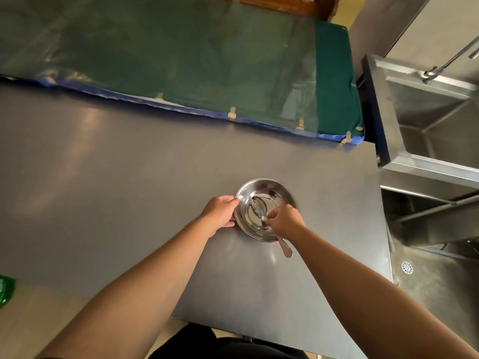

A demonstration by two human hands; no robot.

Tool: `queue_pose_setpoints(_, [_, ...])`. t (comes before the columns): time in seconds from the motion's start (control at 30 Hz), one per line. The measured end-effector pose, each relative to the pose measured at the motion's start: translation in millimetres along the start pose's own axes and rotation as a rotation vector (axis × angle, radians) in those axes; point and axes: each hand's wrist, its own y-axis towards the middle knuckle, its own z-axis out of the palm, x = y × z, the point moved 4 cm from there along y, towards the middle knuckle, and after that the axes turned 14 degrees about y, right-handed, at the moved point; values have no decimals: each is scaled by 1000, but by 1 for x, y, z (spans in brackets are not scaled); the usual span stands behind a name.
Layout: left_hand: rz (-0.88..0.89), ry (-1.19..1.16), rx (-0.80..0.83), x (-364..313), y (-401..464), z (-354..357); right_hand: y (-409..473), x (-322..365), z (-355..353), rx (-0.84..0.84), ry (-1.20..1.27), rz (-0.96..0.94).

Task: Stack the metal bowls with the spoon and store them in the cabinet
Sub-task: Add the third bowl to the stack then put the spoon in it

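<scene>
Seen from the head camera, a metal bowl sits on a grey table, toward the table's 3 o'clock side and a little below the middle of the frame. Whether it is one bowl or several nested together cannot be told for sure; a second ring shows inside it.

At the bowl's 9 o'clock edge, the left hand grips the rim, thumb on top and fingers curled round the outer wall. From the bowl's 4 o'clock side, the right hand reaches in over the rim with its fingers pinched closed on the shaft of a spoon. That spoon lies with its scoop end in the bowl's centre, pointing toward 11 o'clock, while its handle passes under the right hand and sticks out past the rim at 5 o'clock, its tip above the table.

So the bowl lies between the two hands, touching both, with both forearms coming in from 6 o'clock.

Beyond the table, at 12 o'clock, a green cover with a blue edge runs along its far side. At 3 o'clock stands a steel sink with a tap above it, well apart from the bowl. A green object shows at the frame's 8 o'clock edge; what it is cannot be told.
</scene>
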Motion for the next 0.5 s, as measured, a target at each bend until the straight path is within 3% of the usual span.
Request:
queue_pose_setpoints(0.3, [-27,34,-20,-5,6,2,4,-7,-12,-29,69,3])
queue_pose_setpoints(0.5, [-31,42,-53,-16,10,1,7,-16,-44,-177,242,-29])
